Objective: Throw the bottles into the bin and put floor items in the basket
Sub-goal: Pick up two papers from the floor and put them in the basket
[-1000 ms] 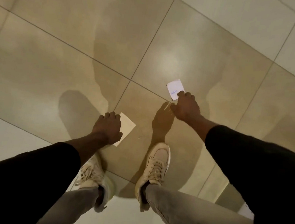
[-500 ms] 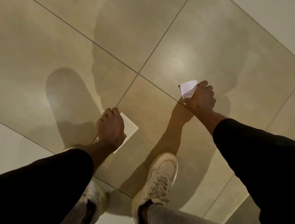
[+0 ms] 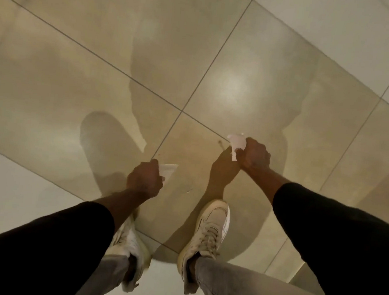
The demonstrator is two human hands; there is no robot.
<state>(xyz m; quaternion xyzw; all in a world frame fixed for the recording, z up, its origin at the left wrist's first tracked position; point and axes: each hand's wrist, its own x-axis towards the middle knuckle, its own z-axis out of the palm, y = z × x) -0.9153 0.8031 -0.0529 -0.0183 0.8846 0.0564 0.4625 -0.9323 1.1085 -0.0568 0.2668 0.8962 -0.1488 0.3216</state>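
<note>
I look straight down at a beige tiled floor. My left hand (image 3: 145,178) is closed around a cream paper card (image 3: 169,170), and only one corner of the card sticks out past my fingers. My right hand (image 3: 255,156) grips a small white slip of paper (image 3: 237,143), crumpled in my fingers and lifted off the tile. Both arms wear black sleeves. No bottle, bin or basket is in view.
My two off-white sneakers (image 3: 207,233) stand on the tiles below my hands, under grey trouser legs. Grout lines (image 3: 182,111) cross ahead of me. Shadows of my body and arms fall over the floor.
Both papers lay flat on the floor under my fingers a second ago. Now each hand has closed on its paper and lifted it off the tile; the view has shifted a little.
</note>
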